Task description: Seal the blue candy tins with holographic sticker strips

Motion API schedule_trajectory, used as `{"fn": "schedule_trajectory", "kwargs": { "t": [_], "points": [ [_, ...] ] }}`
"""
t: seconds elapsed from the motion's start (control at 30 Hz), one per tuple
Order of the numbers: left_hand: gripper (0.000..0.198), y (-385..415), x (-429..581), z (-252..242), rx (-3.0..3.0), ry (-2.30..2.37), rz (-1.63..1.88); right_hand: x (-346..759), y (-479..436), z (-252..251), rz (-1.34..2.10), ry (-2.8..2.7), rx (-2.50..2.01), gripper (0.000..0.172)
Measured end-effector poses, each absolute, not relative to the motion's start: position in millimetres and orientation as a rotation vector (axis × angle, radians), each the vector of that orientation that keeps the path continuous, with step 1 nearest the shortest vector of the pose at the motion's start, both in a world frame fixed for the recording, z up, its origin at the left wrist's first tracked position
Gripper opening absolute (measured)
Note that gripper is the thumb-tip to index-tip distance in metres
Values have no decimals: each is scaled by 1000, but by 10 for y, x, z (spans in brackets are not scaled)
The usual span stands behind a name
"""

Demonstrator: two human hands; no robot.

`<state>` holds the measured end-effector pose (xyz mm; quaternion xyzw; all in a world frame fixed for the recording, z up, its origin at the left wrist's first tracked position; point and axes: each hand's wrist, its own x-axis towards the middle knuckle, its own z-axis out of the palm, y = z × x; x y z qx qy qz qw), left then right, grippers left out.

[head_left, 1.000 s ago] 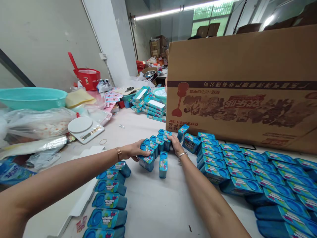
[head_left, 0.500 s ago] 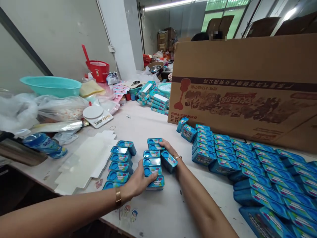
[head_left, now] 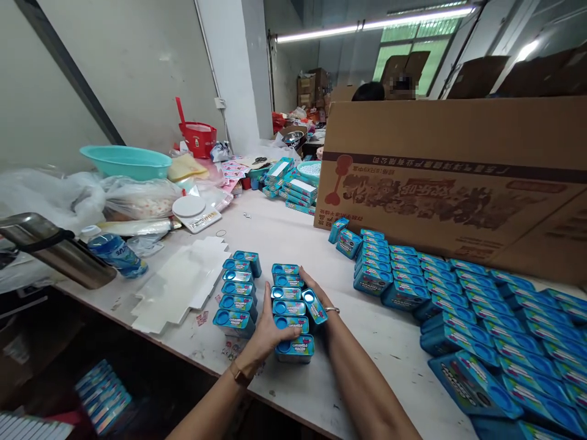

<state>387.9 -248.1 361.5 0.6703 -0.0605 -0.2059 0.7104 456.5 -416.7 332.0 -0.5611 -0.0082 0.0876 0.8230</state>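
Small blue candy boxes (head_left: 290, 307), printed "CARAMELO MACIZO", stand in a short row near the table's front edge. My left hand (head_left: 268, 330) holds the row from the left, fingers along its side and thumb over a near box. On the far right side, my right hand (head_left: 321, 292) curls its fingers against the row's end boxes. Between that palm and the row, one candy box (head_left: 314, 307) sits turned at an angle. The nearest candy box (head_left: 295, 349) stands at the row's front, below my left thumb. Another row of candy boxes (head_left: 237, 302) stands left of my left hand.
Many more candy boxes (head_left: 440, 299) stand in rows at right, before a large cardboard carton (head_left: 440, 146). Left lie a flat white carton blank (head_left: 183, 281), a scale (head_left: 197, 214), a bottle (head_left: 117, 253) and a steel flask (head_left: 55, 247). A person's head shows behind the carton.
My view has shifted left and down, showing more floor. Both hands stay at the row, whose far boxes now line up more closely with the others.
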Motion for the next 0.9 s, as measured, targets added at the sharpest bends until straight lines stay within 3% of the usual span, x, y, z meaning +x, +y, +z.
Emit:
{"fn": "schedule_trajectory", "kwargs": {
  "t": [0.1,0.2,0.3,0.47,0.63,0.77,0.9],
  "points": [
    [130,-2457,3918,3602,1413,-98,-446,4585,-4226,3281,289,-67,-1151,70],
    [94,-2509,4046,3590,1445,65,-313,4583,-4329,3232,105,-34,-1172,80],
    [72,-2631,4230,3627,1420,152,-255,4492,-4364,3235,16,-5,-1163,85],
    [68,-2741,4395,3756,1353,98,-394,4327,-4321,3347,135,-73,-1102,83],
    [68,-2725,4355,3786,1356,114,-374,3878,-4437,3403,-79,70,-1343,86],
    [65,-2735,4342,3770,1408,70,-351,3356,-4269,3344,-239,113,-1486,75],
    [61,-2721,4401,3718,1385,11,-342,3244,-4063,3235,-447,388,-1486,51]
  ]
}}
